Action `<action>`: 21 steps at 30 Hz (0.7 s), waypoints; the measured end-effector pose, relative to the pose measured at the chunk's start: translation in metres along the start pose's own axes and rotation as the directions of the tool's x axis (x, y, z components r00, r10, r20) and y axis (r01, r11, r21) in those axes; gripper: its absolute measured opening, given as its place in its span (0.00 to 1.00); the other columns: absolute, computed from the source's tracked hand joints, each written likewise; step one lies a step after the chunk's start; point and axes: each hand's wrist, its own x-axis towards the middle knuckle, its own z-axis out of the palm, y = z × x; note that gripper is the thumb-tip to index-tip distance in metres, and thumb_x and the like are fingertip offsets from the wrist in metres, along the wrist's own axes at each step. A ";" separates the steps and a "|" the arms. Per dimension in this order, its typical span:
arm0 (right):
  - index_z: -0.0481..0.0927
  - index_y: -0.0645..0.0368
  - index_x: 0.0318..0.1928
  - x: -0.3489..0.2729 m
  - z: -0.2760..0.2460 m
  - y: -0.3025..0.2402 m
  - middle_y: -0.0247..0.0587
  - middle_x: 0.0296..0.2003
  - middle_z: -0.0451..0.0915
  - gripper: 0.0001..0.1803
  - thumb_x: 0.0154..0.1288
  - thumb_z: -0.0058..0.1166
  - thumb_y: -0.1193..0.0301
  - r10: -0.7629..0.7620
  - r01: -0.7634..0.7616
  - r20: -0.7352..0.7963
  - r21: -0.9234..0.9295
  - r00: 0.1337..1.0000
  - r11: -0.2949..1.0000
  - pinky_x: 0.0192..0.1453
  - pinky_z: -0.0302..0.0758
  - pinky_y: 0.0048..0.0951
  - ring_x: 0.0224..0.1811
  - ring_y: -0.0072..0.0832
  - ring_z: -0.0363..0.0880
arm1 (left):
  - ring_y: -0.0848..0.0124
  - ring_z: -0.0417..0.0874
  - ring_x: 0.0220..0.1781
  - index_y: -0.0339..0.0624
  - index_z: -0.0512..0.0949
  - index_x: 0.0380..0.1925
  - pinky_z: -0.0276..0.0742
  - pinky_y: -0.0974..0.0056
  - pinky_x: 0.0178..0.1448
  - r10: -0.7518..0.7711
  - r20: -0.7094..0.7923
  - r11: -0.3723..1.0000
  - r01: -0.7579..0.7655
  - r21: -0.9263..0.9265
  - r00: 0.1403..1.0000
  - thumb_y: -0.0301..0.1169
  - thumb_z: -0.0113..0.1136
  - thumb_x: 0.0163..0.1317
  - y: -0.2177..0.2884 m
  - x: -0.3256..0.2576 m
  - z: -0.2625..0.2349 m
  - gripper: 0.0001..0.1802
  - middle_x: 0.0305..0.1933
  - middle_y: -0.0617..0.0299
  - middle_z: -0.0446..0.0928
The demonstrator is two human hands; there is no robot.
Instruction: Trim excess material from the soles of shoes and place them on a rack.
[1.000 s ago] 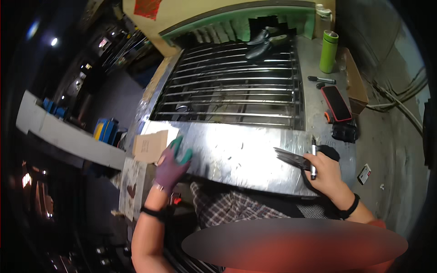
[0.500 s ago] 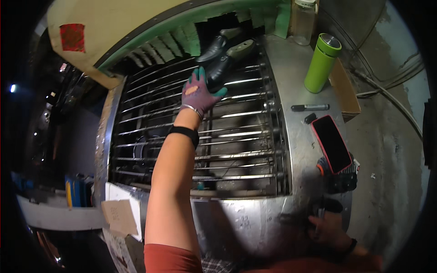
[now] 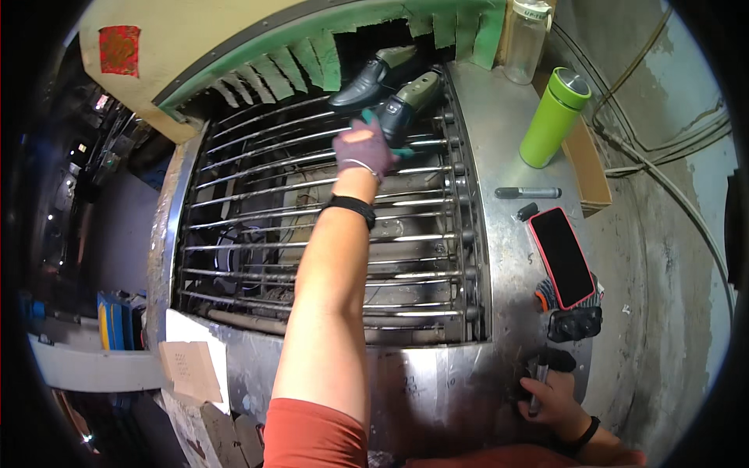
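Observation:
My left hand (image 3: 364, 148), in a purple glove with green fingertips, is at the toe of a black leather shoe (image 3: 396, 117). Its fingers and thumb lie on either side of the toe, somewhat blurred. An olive-green last fills that shoe's opening. A second black shoe (image 3: 360, 90), also on a last, lies just to its left. Both rest on metal rollers (image 3: 328, 204) before a dark opening. At the lower right, my bare right hand (image 3: 555, 402) is closed around a marker (image 3: 537, 384), held upright above the metal ledge.
On the right metal ledge (image 3: 499, 273) are a green bottle (image 3: 552, 121), a capped marker (image 3: 528, 193), a red-cased phone (image 3: 562, 257) and a black lumpy object (image 3: 576, 323). A clear bottle (image 3: 526, 43) stands farther back. Cut green strips (image 3: 289, 70) hang around the opening. Cardboard (image 3: 191, 370) lies at left.
My left hand has moved to the right, and the toe of the right-hand shoe has swung right with it. The other shoe has barely shifted. My right hand still holds the marker.

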 end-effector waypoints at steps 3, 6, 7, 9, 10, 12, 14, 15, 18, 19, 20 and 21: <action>0.78 0.49 0.48 0.001 0.002 0.001 0.41 0.30 0.77 0.32 0.36 0.72 0.67 -0.025 0.024 -0.038 -0.031 0.999 0.999 0.28 0.73 0.38 0.26 0.41 0.77 | 0.58 0.82 0.57 0.36 0.66 0.64 0.77 0.55 0.59 -0.087 0.093 0.987 0.098 -0.129 0.992 0.71 0.65 0.44 0.012 -0.041 -0.008 0.58 0.55 0.49 0.78; 0.80 0.49 0.47 0.003 0.008 -0.004 0.39 0.28 0.75 0.27 0.41 0.70 0.65 -0.042 0.037 -0.137 -0.037 0.990 0.999 0.26 0.73 0.41 0.23 0.39 0.76 | 0.57 0.83 0.56 0.34 0.69 0.62 0.77 0.57 0.57 -0.026 0.227 0.912 0.117 -0.393 0.973 0.72 0.64 0.44 -0.019 -0.083 -0.024 0.58 0.50 0.45 0.82; 0.79 0.49 0.49 0.001 0.007 -0.004 0.43 0.31 0.77 0.28 0.41 0.68 0.67 0.000 -0.004 -0.071 -0.054 0.997 0.999 0.29 0.74 0.42 0.27 0.43 0.78 | 0.55 0.82 0.58 0.34 0.73 0.60 0.76 0.57 0.56 0.063 0.274 0.774 0.126 -0.621 0.960 0.73 0.64 0.42 -0.033 -0.105 -0.034 0.57 0.52 0.43 0.81; 0.78 0.52 0.48 -0.001 0.006 -0.004 0.47 0.33 0.78 0.26 0.43 0.65 0.71 0.048 -0.048 -0.003 -0.082 0.999 0.995 0.32 0.75 0.43 0.31 0.49 0.79 | 0.61 0.83 0.53 0.34 0.75 0.58 0.77 0.59 0.54 0.105 0.414 0.637 0.259 -0.726 0.904 0.71 0.62 0.48 -0.060 -0.156 -0.042 0.53 0.51 0.45 0.82; 0.78 0.55 0.47 -0.001 0.005 -0.005 0.48 0.34 0.78 0.25 0.42 0.64 0.73 0.013 -0.017 -0.051 -0.090 0.999 0.996 0.33 0.76 0.43 0.31 0.50 0.79 | 0.66 0.85 0.48 0.35 0.77 0.57 0.78 0.62 0.52 0.195 0.522 0.466 0.390 -0.794 0.831 0.69 0.60 0.53 -0.070 -0.186 -0.043 0.48 0.49 0.48 0.83; 0.78 0.58 0.48 0.000 0.006 -0.007 0.51 0.35 0.79 0.26 0.42 0.62 0.74 -0.074 0.061 -0.135 -0.098 0.988 0.993 0.35 0.76 0.43 0.33 0.51 0.79 | 0.72 0.83 0.45 0.34 0.78 0.56 0.79 0.65 0.49 0.310 0.041 0.340 -0.070 -0.938 0.950 0.62 0.54 0.65 -0.081 -0.268 -0.042 0.39 0.46 0.54 0.83; 0.78 0.59 0.49 -0.001 0.007 -0.004 0.53 0.37 0.79 0.26 0.43 0.61 0.74 -0.060 0.054 -0.139 -0.046 0.988 0.997 0.39 0.77 0.43 0.36 0.52 0.80 | 0.68 0.83 0.48 0.32 0.68 0.66 0.79 0.67 0.54 0.214 0.585 0.198 0.552 -0.810 0.782 0.55 0.43 0.74 -0.075 -0.335 -0.082 0.37 0.56 0.54 0.80; 0.78 0.58 0.50 -0.002 0.006 -0.008 0.53 0.37 0.79 0.26 0.44 0.61 0.75 -0.048 0.043 -0.144 -0.036 0.988 0.998 0.40 0.77 0.43 0.36 0.52 0.80 | 0.69 0.82 0.50 0.32 0.68 0.66 0.78 0.67 0.56 0.191 0.548 0.096 0.540 -0.836 0.814 0.55 0.43 0.74 -0.076 -0.374 -0.088 0.37 0.58 0.54 0.78; 0.79 0.56 0.48 0.004 0.010 -0.014 0.48 0.33 0.77 0.25 0.45 0.64 0.75 -0.109 0.095 -0.240 -0.069 0.965 0.993 0.36 0.76 0.42 0.33 0.49 0.79 | 0.71 0.78 0.59 0.32 0.69 0.65 0.73 0.66 0.63 0.061 0.460 -0.153 0.463 -0.873 0.886 0.56 0.43 0.74 -0.073 -0.489 -0.098 0.36 0.61 0.55 0.76; 0.78 0.56 0.50 0.004 0.010 -0.014 0.49 0.34 0.77 0.26 0.46 0.63 0.77 -0.098 0.077 -0.208 -0.107 0.973 0.991 0.37 0.76 0.42 0.34 0.49 0.79 | 0.70 0.76 0.63 0.33 0.67 0.66 0.70 0.66 0.67 0.025 0.572 -0.313 0.550 -0.774 0.820 0.57 0.44 0.73 -0.067 -0.518 -0.110 0.38 0.62 0.56 0.75; 0.77 0.55 0.51 0.005 0.010 -0.020 0.49 0.34 0.77 0.27 0.46 0.63 0.78 -0.111 0.094 -0.195 -0.098 0.975 0.991 0.36 0.75 0.41 0.34 0.50 0.79 | 0.69 0.75 0.64 0.35 0.65 0.68 0.71 0.64 0.68 -0.105 0.448 -0.370 0.383 -0.846 0.888 0.58 0.44 0.73 -0.068 -0.560 -0.089 0.39 0.64 0.56 0.74; 0.77 0.55 0.52 0.003 0.010 -0.027 0.48 0.35 0.77 0.27 0.46 0.63 0.78 -0.143 0.127 -0.161 -0.104 0.977 0.986 0.36 0.75 0.40 0.33 0.49 0.79 | 0.68 0.75 0.64 0.37 0.63 0.69 0.71 0.63 0.68 -0.116 0.459 -0.482 0.354 -0.801 0.881 0.59 0.44 0.72 -0.065 -0.585 -0.089 0.40 0.65 0.56 0.73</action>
